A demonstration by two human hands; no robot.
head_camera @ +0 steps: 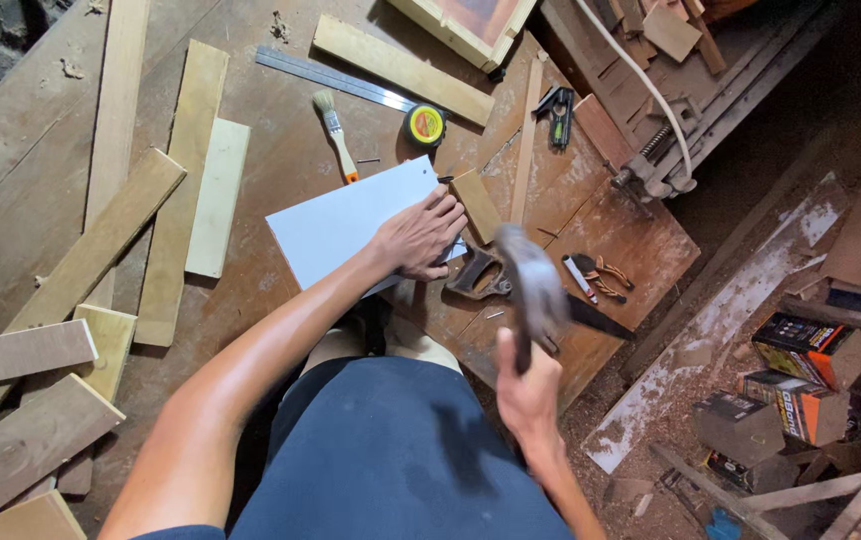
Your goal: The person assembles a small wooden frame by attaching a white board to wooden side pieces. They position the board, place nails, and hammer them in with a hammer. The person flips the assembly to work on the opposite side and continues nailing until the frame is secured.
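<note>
My left hand (420,238) rests on the right edge of a white rectangular panel (345,225) that lies on the wooden workbench (280,140); its fingers are curled, and I cannot tell if they pinch something small. My right hand (528,385) grips the handle of a hammer (532,285), raised and blurred, its head above a handsaw (510,285) with a dark handle. A small wood block (476,205) lies just beyond my left fingertips.
On the bench lie a paintbrush (335,130), a yellow tape measure (425,125), a steel ruler (335,78), a utility knife (580,278), pliers (605,272) and several planks (215,195). A clamp (660,165) sits at the right edge. Boxes (805,350) stand on the sawdust-covered floor.
</note>
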